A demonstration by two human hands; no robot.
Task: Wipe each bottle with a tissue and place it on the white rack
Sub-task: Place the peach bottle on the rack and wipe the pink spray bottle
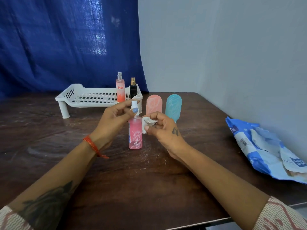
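Observation:
A pink spray bottle (135, 133) stands upright on the dark wooden table (49, 130). My left hand (114, 121) pinches its white nozzle at the top. My right hand (163, 128) holds a crumpled white tissue (147, 123) against the bottle's right shoulder. Behind them the white rack (93, 97) carries an orange-pink spray bottle (120, 90) and a black bottle with a gold cap (133, 89) at its right end. A pink tube bottle (154, 103) and a teal tube bottle (173, 105) stand on the table right of the rack.
A blue and white tissue pack (265, 150) lies at the table's right edge by the grey wall. A blue curtain hangs behind the rack. The table's front edge runs along the lower right.

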